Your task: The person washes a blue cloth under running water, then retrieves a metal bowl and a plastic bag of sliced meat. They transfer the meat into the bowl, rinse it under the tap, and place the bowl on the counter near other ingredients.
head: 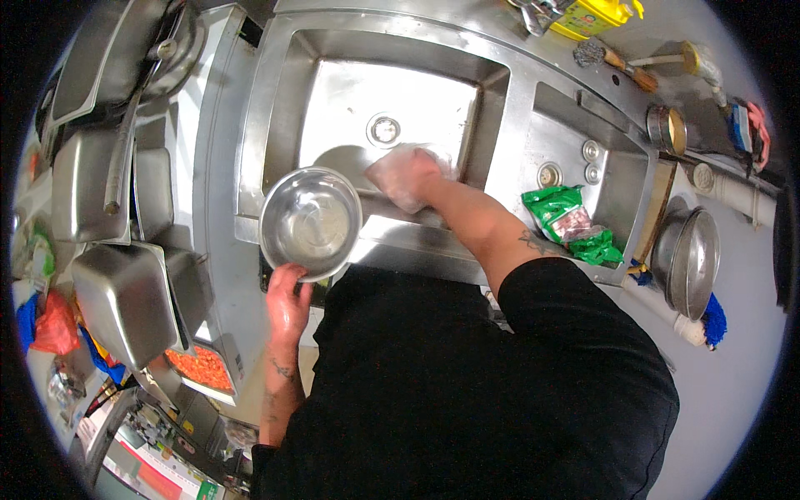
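My left hand [289, 306] grips the near rim of a round stainless-steel bowl [310, 219], thumb and fingers on its edge. Tilted towards me, the bowl shows a shiny inside and overlaps the near left corner of a large steel sink basin [494, 100]. Over the near part of that basin is my right hand [426, 167], blurred by motion. Bunched around its fingers is a translucent, crumpled thing that looks like a clear plastic bag [400, 187]; its contents cannot be made out. Behind the hand lies the round sink drain [384, 129].
A green printed packet [556, 215] lies in the smaller right basin [625, 206]. Deep steel pans [122, 300] stand at left, near a container of chopped orange-red food [200, 367]. Steel bowls [694, 262] lean at right. A yellow jug [590, 17] sits behind the sink.
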{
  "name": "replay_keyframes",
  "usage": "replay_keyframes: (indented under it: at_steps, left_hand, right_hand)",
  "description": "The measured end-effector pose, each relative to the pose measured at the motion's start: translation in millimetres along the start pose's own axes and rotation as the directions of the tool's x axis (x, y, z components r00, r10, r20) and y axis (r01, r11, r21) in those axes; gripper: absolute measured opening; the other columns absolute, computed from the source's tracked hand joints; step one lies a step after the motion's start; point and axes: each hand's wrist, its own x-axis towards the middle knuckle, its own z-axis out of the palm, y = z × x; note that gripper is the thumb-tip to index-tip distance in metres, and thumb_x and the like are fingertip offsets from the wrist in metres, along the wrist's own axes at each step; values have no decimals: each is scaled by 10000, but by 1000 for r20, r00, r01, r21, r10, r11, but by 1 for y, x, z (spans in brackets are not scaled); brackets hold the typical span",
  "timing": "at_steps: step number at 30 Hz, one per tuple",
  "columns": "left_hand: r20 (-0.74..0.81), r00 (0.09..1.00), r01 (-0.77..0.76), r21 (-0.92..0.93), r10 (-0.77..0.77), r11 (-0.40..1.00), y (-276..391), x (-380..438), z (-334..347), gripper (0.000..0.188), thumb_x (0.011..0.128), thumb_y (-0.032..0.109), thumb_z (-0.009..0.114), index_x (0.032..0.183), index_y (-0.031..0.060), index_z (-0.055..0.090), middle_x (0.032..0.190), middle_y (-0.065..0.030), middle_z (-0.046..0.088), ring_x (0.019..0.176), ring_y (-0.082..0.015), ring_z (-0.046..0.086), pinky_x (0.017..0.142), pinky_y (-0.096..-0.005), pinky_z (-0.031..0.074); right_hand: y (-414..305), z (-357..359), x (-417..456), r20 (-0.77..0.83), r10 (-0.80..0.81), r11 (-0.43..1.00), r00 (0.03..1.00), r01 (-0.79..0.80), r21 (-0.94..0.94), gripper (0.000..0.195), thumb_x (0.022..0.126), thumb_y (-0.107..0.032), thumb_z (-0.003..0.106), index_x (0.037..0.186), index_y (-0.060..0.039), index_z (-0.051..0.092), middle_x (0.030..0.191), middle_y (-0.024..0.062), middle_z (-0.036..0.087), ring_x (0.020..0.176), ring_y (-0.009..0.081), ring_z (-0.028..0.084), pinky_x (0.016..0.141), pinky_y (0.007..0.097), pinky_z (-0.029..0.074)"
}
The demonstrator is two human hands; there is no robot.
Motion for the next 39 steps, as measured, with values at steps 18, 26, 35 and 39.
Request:
replay_keyframes:
  at_steps: [18,26,35,39]
  left_hand:
    - [-51,999,1,11,0,1000,-6,2,13,257,735,-46,681,983,11,644,1047,-166,644,994,-363,614,895,-416,498]
    - [-73,996,36,-139,-46,990,9,37,21,153,824,53,706,957,9,642,969,-122,652,892,-291,621,837,-360,497]
    - [397,777,305,-916,-489,-260,21,136,17,300,1020,329,554,1148,57,550,994,-43,593,798,-141,556,699,-276,509]
    - [340,805,402,-915,-486,26,4,147,36,279,1024,330,544,1126,71,567,944,-21,595,771,-119,564,689,-264,501]
  right_hand:
    - [27,-21,-23,307,7,999,952,4,-34,351,903,-225,514,1184,-86,672,1181,209,663,1050,354,661,916,474,506]
    - [81,41,-8,182,15,986,983,-45,163,432,913,-322,506,1174,-14,659,1202,210,655,1090,363,637,970,441,476]
    - [2,-111,-128,-71,-109,897,992,129,423,470,889,-371,542,1169,-7,640,1240,212,632,1142,365,609,1001,439,465]
    - [-29,-172,-148,129,-7,937,992,-38,346,476,898,-383,547,1198,-24,636,1261,203,623,1175,360,591,1014,440,459]
